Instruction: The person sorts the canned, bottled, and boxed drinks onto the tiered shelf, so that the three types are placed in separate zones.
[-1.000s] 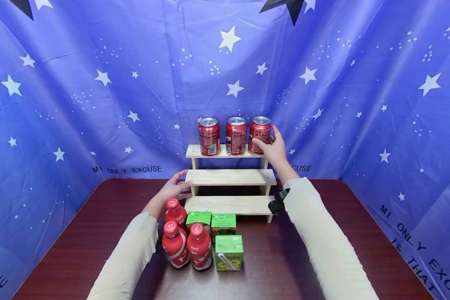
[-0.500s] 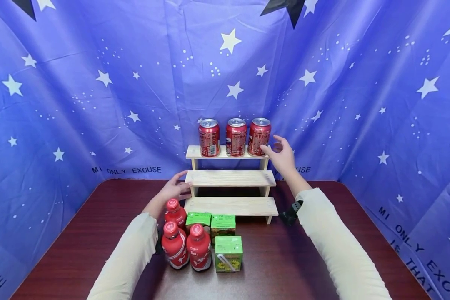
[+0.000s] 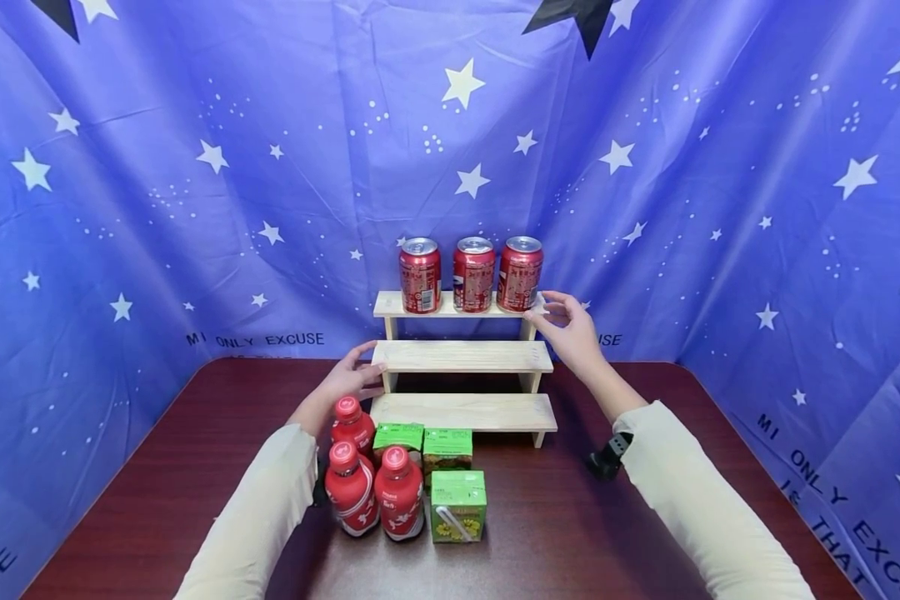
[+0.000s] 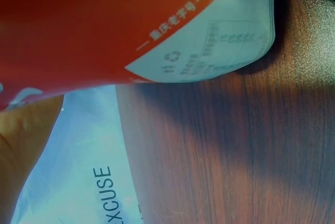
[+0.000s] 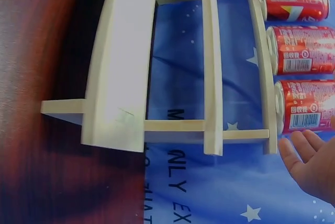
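Head view, far left to right: three red bottles [image 3: 401,504], upright, clustered on the bench [image 3: 555,517], at the near left of the stand.
Left hand [image 3: 347,379]: right of its sleeve, at the stand's left end; grip clasped on the end of the middle shelf.
Green cartons [image 3: 458,508]: three, right of the bottles; two farther, by the lowest shelf, one nearer, with a white straw on its face.
Wooden stand [image 3: 461,356]: three stepped shelves, rising toward the far side; long axis left to right.
Red cans: three on the top shelf, upright; left can [image 3: 420,277], middle can [image 3: 473,277], right can [image 3: 520,275], the last two closer together.
Right hand [image 3: 572,333]: right of the right can, by the top shelf's end; grip released, fingers loosely bent, holding nothing; contact with the shelf cannot be told.
Governing relation, as judged: right can just left of the right grip, long axis vertical; right hand nearer, left hand lower and well apart.
Left wrist view: one bottle's lower label and base, close up, unseen from the head; left fingertips out of frame.
Right wrist view: barcodes on all three cans; fingertips beside the right can's base, not round it; bottles and cartons absent.
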Tool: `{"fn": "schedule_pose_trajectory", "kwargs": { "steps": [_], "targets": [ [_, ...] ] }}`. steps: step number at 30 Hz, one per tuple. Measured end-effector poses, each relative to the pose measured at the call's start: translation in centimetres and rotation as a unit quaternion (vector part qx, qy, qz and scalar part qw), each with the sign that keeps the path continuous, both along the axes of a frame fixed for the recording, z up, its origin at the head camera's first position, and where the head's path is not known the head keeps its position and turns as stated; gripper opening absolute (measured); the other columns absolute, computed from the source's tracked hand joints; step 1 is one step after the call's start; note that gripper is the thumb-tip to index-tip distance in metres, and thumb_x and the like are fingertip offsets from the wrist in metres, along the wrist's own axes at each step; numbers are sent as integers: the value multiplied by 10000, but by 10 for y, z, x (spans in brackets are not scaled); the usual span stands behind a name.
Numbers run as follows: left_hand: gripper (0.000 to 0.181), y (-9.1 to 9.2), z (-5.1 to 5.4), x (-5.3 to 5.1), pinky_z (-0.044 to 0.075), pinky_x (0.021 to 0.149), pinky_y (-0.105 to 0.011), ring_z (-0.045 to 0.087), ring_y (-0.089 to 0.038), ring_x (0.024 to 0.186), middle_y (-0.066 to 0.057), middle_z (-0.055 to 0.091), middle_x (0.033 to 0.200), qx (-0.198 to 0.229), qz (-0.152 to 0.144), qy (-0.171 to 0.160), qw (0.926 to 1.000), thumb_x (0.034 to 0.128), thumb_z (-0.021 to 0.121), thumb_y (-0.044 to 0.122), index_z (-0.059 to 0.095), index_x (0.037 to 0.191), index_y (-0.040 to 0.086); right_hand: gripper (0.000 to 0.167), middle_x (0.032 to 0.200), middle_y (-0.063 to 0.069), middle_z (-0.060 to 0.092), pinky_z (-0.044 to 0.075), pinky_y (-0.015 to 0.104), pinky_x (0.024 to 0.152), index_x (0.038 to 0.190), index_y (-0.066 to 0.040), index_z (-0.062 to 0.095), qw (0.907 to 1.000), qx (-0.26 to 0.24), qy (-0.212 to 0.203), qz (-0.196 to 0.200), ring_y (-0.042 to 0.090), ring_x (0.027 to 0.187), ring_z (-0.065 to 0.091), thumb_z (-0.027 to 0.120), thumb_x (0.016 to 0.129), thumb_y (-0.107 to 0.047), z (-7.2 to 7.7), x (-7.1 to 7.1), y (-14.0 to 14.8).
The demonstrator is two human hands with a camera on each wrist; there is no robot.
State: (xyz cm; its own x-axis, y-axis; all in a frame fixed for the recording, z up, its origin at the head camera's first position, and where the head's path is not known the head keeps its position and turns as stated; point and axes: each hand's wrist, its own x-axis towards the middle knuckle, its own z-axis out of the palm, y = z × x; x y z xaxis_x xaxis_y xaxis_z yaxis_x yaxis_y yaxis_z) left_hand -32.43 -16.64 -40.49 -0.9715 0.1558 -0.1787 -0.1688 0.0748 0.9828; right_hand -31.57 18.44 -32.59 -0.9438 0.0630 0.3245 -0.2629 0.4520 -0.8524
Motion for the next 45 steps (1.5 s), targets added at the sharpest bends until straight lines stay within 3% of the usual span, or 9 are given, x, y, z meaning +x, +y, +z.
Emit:
{"fn": "schedule_pose_trajectory", "kwargs": {
  "steps": [15, 20, 23, 26, 31, 39, 45],
  "targets": [
    [628, -1, -3, -2, 515, 961, -457, 557, -221, 975, -223, 440, 1254, -10, 27, 8, 10000, 960, 503, 98, 188, 1499, 175, 549, 1246, 230, 563, 539, 448, 896, 1316, -67, 489, 9954, 212, -115, 931, 359, 1130, 566, 699, 846, -257, -30, 40, -3],
    [630, 1, 9, 7, 489, 991, -476, 562, -268, 1023, -235, 435, 1253, 47, -30, -11, 10000, 964, 492, 86, 168, 1502, 140, 552, 1235, 221, 581, 531, 433, 897, 1310, -49, 496, 9906, 220, -216, 1331, 346, 1097, 587, 712, 835, -232, -44, 58, -5],
    [633, 0, 7, 6, 497, 983, -467, 566, -283, 1033, -209, 455, 1217, 75, -52, -2, 10000, 962, 490, 80, 166, 1502, 145, 517, 1223, 208, 587, 541, 347, 872, 1288, -50, 512, 9861, 175, -299, 1622, 364, 1095, 579, 708, 837, -208, -54, 70, -7],
    [639, -3, -4, -3, 527, 947, -441, 589, -222, 965, -171, 476, 1175, 112, -62, 67, 9999, 957, 508, 98, 178, 1500, 162, 489, 1214, 218, 579, 548, 286, 856, 1271, -45, 521, 9803, 149, -311, 1944, 395, 1089, 569, 703, 838, -183, -64, 81, -10],
    [639, -3, -5, -4, 520, 954, -455, 580, -211, 971, -210, 457, 1226, 50, -57, 81, 9999, 959, 510, 108, 174, 1501, 157, 499, 1209, 234, 574, 548, 347, 877, 1268, -17, 519, 9712, 212, -420, 2338, 362, 1074, 581, 705, 837, -186, -76, 98, -15],
    [644, -1, -3, -3, 494, 980, -484, 515, -381, 1160, -264, 415, 1307, -14, -8, 4, 10000, 960, 508, 109, 168, 1504, 176, 471, 1191, 193, 598, 559, 387, 858, 1261, -55, 523, 9572, 376, -643, 2798, 174, 1038, 606, 691, 851, -213, -90, 121, -17],
    [656, -2, -6, -4, 490, 986, -474, 469, -432, 1222, -268, 402, 1336, 52, -10, -48, 10000, 954, 519, 110, 169, 1503, 193, 457, 1199, 244, 576, 560, 391, 854, 1254, -66, 526, 9469, 226, -803, 3107, 290, 1060, 604, 692, 849, -197, -98, 133, -19]
  ]
}}
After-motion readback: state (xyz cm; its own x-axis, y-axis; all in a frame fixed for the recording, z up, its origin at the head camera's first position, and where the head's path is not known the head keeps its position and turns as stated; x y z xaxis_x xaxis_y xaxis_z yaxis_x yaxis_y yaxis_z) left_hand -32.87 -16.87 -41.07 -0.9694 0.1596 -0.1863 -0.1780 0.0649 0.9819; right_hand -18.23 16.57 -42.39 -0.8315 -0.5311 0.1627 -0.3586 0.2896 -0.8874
